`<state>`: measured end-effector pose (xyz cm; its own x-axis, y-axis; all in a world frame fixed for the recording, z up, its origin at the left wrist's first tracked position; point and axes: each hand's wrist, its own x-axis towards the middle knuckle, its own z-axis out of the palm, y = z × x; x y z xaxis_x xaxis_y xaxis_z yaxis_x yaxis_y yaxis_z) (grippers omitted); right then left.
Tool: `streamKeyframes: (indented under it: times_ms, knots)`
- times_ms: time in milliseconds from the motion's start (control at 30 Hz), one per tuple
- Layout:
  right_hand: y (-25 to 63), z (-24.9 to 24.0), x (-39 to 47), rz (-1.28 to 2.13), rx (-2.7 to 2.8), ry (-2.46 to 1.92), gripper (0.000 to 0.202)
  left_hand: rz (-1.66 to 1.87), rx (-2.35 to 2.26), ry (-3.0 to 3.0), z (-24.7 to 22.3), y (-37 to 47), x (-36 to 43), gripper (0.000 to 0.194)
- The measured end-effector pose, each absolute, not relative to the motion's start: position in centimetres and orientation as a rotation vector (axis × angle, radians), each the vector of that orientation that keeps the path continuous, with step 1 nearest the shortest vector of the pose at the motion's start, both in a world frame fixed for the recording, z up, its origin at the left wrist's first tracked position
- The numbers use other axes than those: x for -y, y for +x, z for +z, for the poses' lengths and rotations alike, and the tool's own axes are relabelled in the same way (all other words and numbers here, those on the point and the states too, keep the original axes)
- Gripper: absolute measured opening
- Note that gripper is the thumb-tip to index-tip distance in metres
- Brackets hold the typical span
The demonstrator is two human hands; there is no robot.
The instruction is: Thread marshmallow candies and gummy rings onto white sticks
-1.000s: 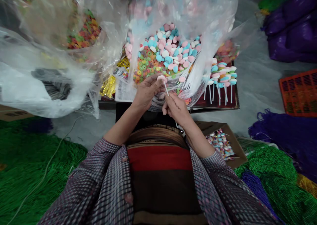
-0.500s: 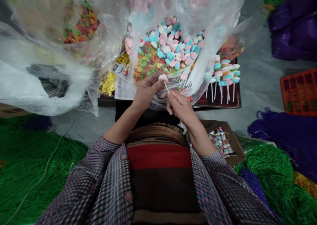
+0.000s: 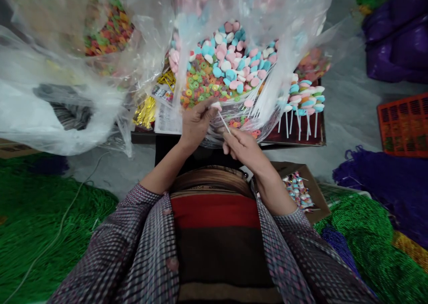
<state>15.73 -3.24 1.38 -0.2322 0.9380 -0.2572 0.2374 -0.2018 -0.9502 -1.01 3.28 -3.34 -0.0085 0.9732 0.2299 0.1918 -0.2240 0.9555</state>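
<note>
Between thumb and fingers, my left hand (image 3: 197, 122) pinches a pink and white marshmallow (image 3: 216, 105). A thin white stick (image 3: 224, 120) runs from it down to my right hand (image 3: 243, 144), whose closed fingers grip the stick's lower end. How deep the stick sits in the marshmallow I cannot tell. Just beyond my hands lie pink, blue and white marshmallows (image 3: 230, 74) and ring-shaped gummy candies (image 3: 197, 83) in clear plastic. A bundle of white sticks (image 3: 262, 100) rests to the right of them.
Finished-looking candy skewers (image 3: 306, 98) stand at the table's right end. Below, a cardboard box (image 3: 321, 203) holds wrapped candies. Plastic bags (image 3: 67, 125) cover the left side, near gold twist ties (image 3: 145, 112). Green strands (image 3: 50, 232) and an orange crate (image 3: 404, 125) are on the floor.
My right hand has moved slightly down and away from the marshmallow, so more of the stick shows between my hands. My left hand has shifted a little left.
</note>
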Motion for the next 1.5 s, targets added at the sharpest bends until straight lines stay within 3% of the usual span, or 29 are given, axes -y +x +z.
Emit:
streamKeyframes:
  times_ms: [200,433,667,933,1200,1367,1500]
  knots:
    - [15.8,-0.1,3.8,1.401,1.317,-1.426,0.050,1.301,-1.216,1.704,-4.9,-0.7,-2.8,0.036]
    - [15.2,-1.3,2.7,1.427,1.113,-1.385,0.057,1.181,-1.050,1.969,-4.0,0.5,-0.8,0.035]
    - [16.6,-0.4,2.7,1.418,0.943,-1.352,0.050,1.011,-1.603,2.177,-4.6,-3.9,-7.3,0.028]
    - [16.5,-0.7,2.6,1.365,1.058,-1.345,0.045,0.684,-1.698,2.304,-3.5,-2.8,-7.4,0.025]
    - [16.7,-1.3,3.1,1.340,1.294,-1.374,0.047,1.115,-1.500,1.944,-4.0,-3.1,-8.0,0.001]
    - [16.2,-0.7,3.2,1.346,1.432,-1.380,0.047,1.266,-1.265,1.458,-3.2,-2.6,-7.6,0.001]
    - [16.0,-0.4,3.0,1.347,1.484,-1.397,0.046,1.295,-1.190,1.323,-3.0,-2.1,-6.9,0.012]
